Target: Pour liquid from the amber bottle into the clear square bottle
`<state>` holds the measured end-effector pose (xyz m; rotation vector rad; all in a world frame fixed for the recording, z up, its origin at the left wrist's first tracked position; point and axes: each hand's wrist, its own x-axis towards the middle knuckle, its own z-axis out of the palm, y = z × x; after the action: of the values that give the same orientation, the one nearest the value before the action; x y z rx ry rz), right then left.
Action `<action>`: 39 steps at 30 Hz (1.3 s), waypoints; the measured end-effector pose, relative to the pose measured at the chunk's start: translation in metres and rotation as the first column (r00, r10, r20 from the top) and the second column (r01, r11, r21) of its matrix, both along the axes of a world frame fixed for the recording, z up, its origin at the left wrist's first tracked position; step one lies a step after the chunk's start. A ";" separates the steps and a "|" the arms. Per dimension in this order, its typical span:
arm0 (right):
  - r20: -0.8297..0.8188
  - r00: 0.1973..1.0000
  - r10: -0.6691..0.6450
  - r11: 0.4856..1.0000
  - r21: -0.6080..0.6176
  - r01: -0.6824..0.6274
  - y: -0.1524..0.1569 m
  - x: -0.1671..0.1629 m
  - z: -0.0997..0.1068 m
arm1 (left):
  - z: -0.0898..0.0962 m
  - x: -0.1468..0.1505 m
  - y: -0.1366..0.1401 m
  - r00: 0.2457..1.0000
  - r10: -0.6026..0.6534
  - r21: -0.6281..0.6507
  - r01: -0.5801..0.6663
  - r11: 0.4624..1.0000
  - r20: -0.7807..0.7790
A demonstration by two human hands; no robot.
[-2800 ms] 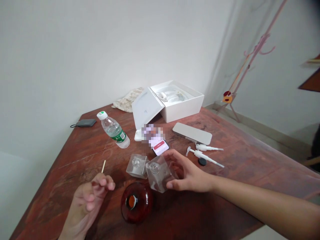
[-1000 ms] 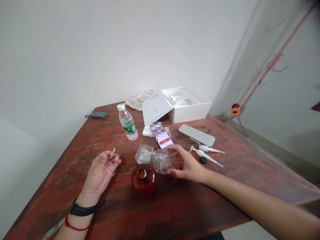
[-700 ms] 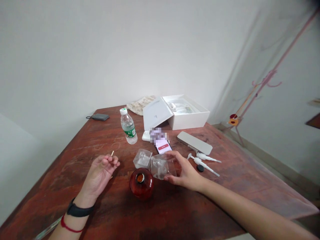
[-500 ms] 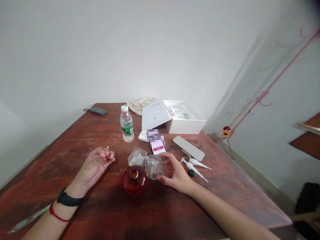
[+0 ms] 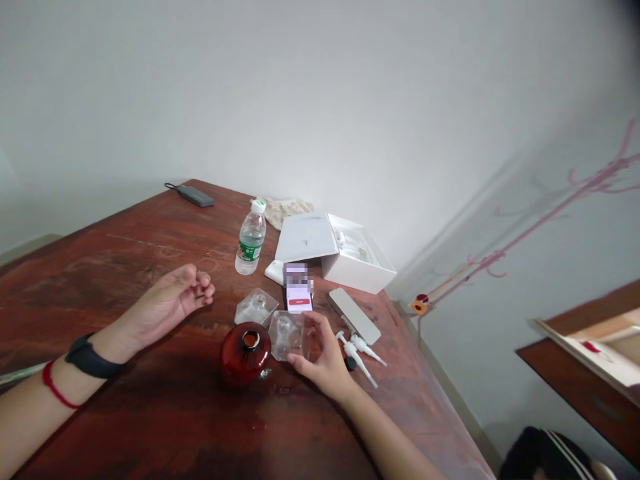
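Reddish-brown wood, worn and scuffed, makes up the table (image 5: 150, 267) that is pushed into a corner of plain white walls, with a pink coat stand (image 5: 550, 213) off to the far side and another brown ledge at the edge of view. On the table stand a clear plastic water bottle with a green label (image 5: 251, 238), an open white cardboard box (image 5: 345, 252), a flat silver case (image 5: 354, 315), a lit phone (image 5: 298, 293), two white pump heads (image 5: 361, 347) and a dark grey power bank (image 5: 193, 195). The right hand (image 5: 323, 357) wraps its fingers around a clear square glass bottle (image 5: 287, 335), which stands on the table just beside a round amber-red glass bottle (image 5: 243, 347); a second clear square bottle (image 5: 255, 307) sits just behind. The left hand (image 5: 170, 303) rests palm up with fingers loosely curled; whether it holds anything I cannot tell. Compared with half a second ago, the view has swung right, the small stick that poked from the left fingers no longer shows, and both hands lie in much the same spots.
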<state>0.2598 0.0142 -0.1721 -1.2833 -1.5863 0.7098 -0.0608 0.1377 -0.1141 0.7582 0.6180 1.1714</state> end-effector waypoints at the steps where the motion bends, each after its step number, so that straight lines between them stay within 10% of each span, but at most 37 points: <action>1: -0.001 1.000 0.000 1.000 -0.005 0.000 0.000 0.000 0.000 | -0.001 0.000 0.001 1.000 0.008 -0.012 -0.008 1.000 -0.003; 39: 0.034 0.999 -0.006 1.000 -0.030 0.007 -0.001 -0.001 0.004 | 0.014 0.004 0.006 0.949 0.305 -0.173 -0.288 0.942 0.081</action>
<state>0.2593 0.0135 -0.1683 -1.3284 -1.6039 0.7142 -0.0570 0.1433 -0.1006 0.4715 0.7446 1.4110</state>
